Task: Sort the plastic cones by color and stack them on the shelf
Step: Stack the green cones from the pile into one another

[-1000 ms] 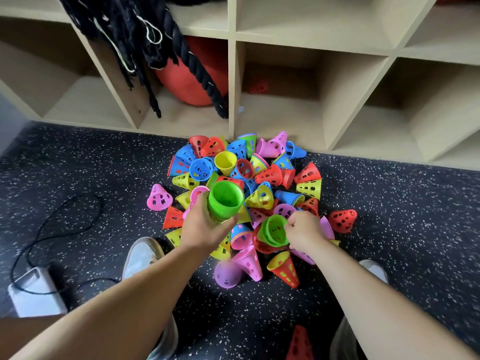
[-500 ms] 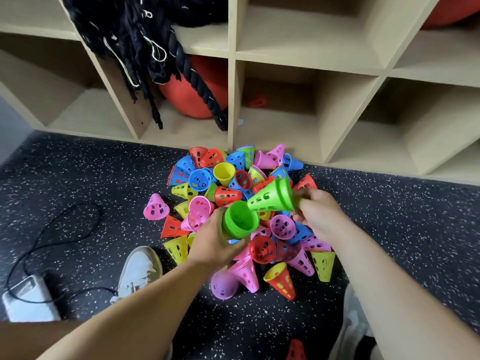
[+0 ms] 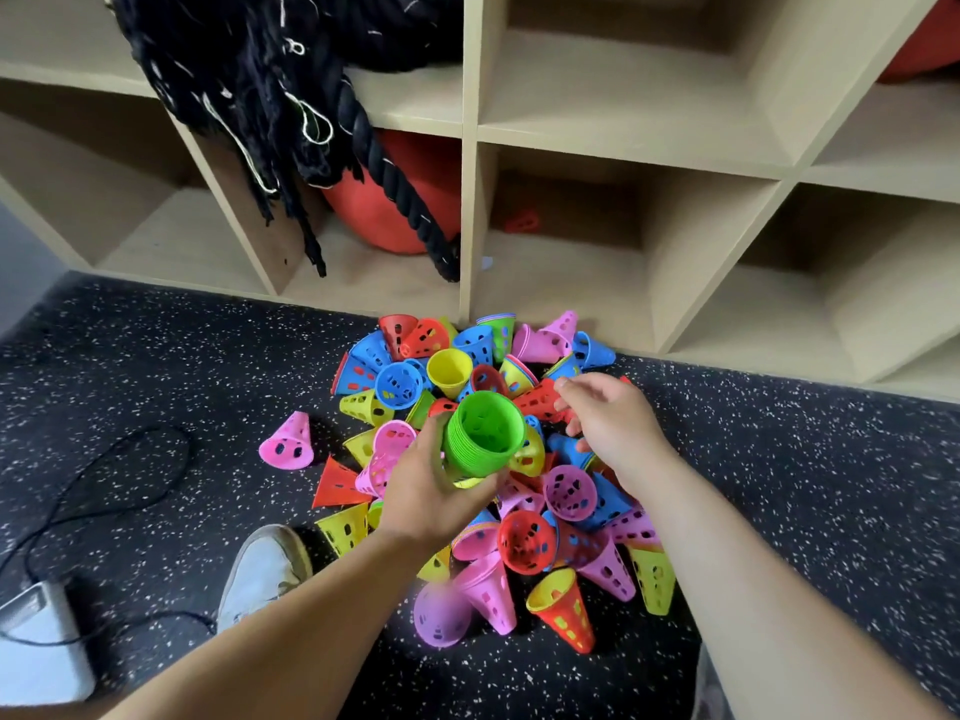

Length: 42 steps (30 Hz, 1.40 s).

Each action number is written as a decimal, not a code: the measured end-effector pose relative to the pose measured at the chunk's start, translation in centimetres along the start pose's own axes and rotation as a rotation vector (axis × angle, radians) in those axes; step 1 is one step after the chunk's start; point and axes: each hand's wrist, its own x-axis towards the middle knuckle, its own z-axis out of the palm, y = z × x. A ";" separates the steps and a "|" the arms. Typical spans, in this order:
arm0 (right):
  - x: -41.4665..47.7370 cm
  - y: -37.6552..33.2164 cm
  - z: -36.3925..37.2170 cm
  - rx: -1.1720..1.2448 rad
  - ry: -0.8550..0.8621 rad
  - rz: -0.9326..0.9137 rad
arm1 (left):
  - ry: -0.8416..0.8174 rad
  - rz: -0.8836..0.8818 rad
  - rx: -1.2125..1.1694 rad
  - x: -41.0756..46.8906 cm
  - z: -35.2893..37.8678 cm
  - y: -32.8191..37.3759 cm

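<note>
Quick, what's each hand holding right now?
Left hand: holding the green stack.
Right hand: open, empty.

Shelf unit point(image 3: 470, 200): at the back, standing on the floor point(image 3: 779, 485).
Cone pile point(image 3: 569, 493): on the floor, just in front of the shelf unit's middle divider.
Nested cone stack point(image 3: 480, 439): above the pile's middle, gripped by the left hand point(image 3: 426, 491).
Right hand point(image 3: 613, 423): just right of the stack, over the pile, apart from the stack.
Lone cone point(image 3: 288, 441): on the floor, left of the pile.
Ball point(image 3: 374, 226): in the bottom compartment left of the divider.
Rope point(image 3: 395, 174): hanging from the compartment above, in front of the ball.
Single cone point(image 3: 522, 220): deep in the compartment right of the divider.
Shoe point(image 3: 265, 569): near-left of the pile.
Cable point(image 3: 130, 504): on the floor, far left.
</note>
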 end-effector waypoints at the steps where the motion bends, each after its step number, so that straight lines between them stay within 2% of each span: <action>1: 0.8 0.0 0.2 -0.003 -0.003 -0.003 | 0.016 -0.003 -0.006 0.5 0.1 -0.3; 10: 9.5 0.7 3.4 -0.062 -0.023 0.013 | 0.073 -0.080 0.000 5.3 0.7 -2.9; 15: 14.2 0.9 5.7 -0.206 -0.057 -0.070 | 0.253 -0.153 -0.042 7.3 0.2 -4.3; 18: 15.7 1.1 8.5 -0.289 -0.176 -0.186 | 0.402 -0.242 -0.089 8.7 -1.2 -5.7; 20: 15.9 1.3 10.6 -0.365 -0.312 -0.232 | 0.444 -0.261 -0.082 9.6 -2.4 -7.0; 23: 15.4 1.7 13.4 -0.457 -0.428 -0.269 | 0.448 -0.274 -0.055 10.3 -3.8 -8.5; 33: 14.2 2.4 15.1 -0.780 -0.460 -0.394 | 0.450 -0.287 -0.050 9.5 -4.8 -9.3; 38: 13.5 2.8 15.7 -0.825 -0.575 -0.424 | 0.436 -0.302 -0.063 8.9 -4.9 -9.7; 42: 13.5 3.0 16.2 -0.919 -0.558 -0.496 | 0.427 -0.295 -0.050 8.8 -5.2 -9.8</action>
